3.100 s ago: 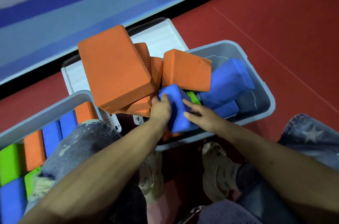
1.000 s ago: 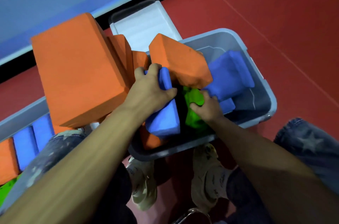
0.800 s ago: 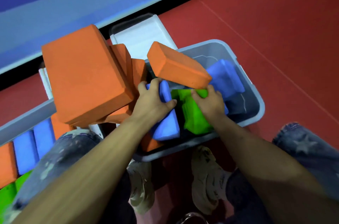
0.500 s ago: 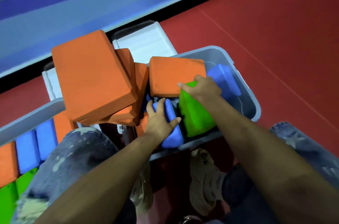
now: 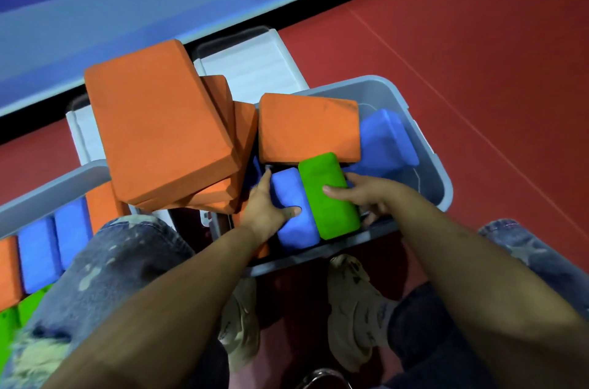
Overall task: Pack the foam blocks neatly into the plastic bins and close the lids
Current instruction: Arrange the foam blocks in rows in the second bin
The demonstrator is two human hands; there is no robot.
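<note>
A grey plastic bin (image 5: 424, 140) stands on the floor between my feet. Inside it a blue foam block (image 5: 294, 216) and a green foam block (image 5: 328, 194) stand on edge side by side at the near wall. My left hand (image 5: 266, 208) grips the blue block, thumb across its top. My right hand (image 5: 366, 194) holds the green block from the right, thumb on top. Behind them lies an orange block (image 5: 306, 130), and another blue block (image 5: 385, 140) leans at the bin's right end.
A stack of large orange blocks (image 5: 159, 130) leans over the bin's left end. A second bin (image 5: 54, 184) at the left holds rows of blue, orange and green blocks. Two white lids (image 5: 251, 66) lie behind the bins. My knees and shoes frame the near side.
The green block came up out of the bin and now stands on edge beside the blue block. The orange block has settled flat behind them. Both hands moved down to the near wall.
</note>
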